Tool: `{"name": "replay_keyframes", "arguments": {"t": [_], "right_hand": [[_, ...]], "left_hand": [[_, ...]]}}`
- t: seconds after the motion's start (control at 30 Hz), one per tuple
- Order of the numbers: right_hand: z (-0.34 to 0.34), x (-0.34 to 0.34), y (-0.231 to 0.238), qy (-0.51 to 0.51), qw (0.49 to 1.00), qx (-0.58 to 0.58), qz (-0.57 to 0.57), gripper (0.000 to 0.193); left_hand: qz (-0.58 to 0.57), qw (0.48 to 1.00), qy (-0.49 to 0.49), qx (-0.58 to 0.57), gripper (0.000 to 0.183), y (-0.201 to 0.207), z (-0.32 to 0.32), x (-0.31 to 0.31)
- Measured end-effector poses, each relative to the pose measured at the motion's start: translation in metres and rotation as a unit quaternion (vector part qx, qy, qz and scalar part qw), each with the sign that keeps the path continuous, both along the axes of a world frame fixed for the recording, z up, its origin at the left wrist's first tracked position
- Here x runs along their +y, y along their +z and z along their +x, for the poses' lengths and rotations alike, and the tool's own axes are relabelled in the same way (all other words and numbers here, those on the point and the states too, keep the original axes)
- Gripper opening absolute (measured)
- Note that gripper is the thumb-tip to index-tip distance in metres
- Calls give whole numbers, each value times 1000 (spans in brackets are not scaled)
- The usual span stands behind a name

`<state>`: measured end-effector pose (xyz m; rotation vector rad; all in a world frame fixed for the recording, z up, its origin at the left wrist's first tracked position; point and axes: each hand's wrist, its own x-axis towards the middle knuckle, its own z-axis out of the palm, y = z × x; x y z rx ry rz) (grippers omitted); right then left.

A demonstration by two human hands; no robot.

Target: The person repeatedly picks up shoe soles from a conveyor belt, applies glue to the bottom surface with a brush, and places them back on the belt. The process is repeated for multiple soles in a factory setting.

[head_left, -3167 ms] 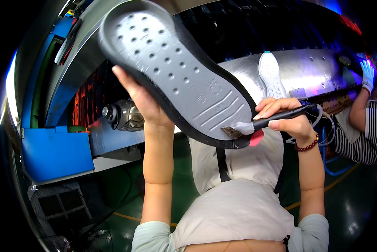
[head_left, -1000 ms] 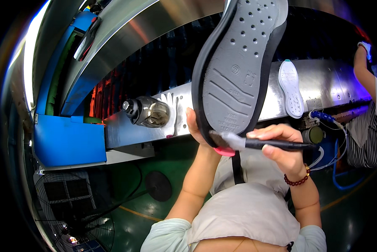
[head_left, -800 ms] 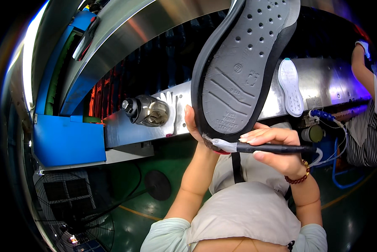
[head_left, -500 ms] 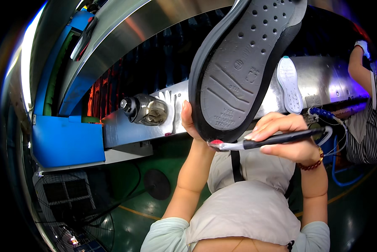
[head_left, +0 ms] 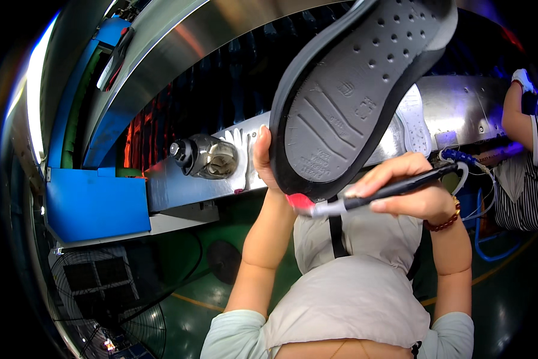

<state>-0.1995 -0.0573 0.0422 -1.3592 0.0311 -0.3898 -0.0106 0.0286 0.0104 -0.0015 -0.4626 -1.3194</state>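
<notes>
A large shoe sole (head_left: pixel 335 113), dark grey with a black rim, is held up tilted in front of me. Its face carries small round holes and moulded grooves. My left hand (head_left: pixel 265 158) grips the heel end from the left, most of its fingers hidden behind the sole. A bright red patch (head_left: pixel 299 201) shows at the heel's lower edge. Closed around a black-handled brush (head_left: pixel 394 188) is my right hand (head_left: pixel 415 191), and a pale tube runs from the handle's rear. The brush's light tip, smeared by motion, is at the red patch.
On the metal ledge (head_left: pixel 191 191) stand a dark-capped clear bottle (head_left: pixel 209 157) and a white glove (head_left: pixel 240 155). A white sole (head_left: pixel 414 122) lies there, partly covered by the held one. Another person's gloved hand (head_left: pixel 522 81) is far right. A fan (head_left: pixel 110 299) stands lower left.
The held sole has shifted right and turned slightly, covering more of the white sole. More of the red patch shows at the heel. The brush tip has moved a little.
</notes>
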Motion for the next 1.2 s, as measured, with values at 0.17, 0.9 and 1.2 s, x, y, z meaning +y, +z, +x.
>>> {"name": "replay_keyframes", "arguments": {"t": [0.17, 0.9, 1.2], "right_hand": [[-9, -16, 24, -30, 990, 128, -47, 19], [-30, -43, 30, 196, 857, 191, -436, 16], [-44, -55, 16, 131, 905, 119, -386, 14]], "left_hand": [[107, 992, -31, -64, 50, 21, -7, -2], [411, 890, -140, -139, 48, 19, -2, 20], [423, 892, -86, -130, 45, -2, 11, 31]]}}
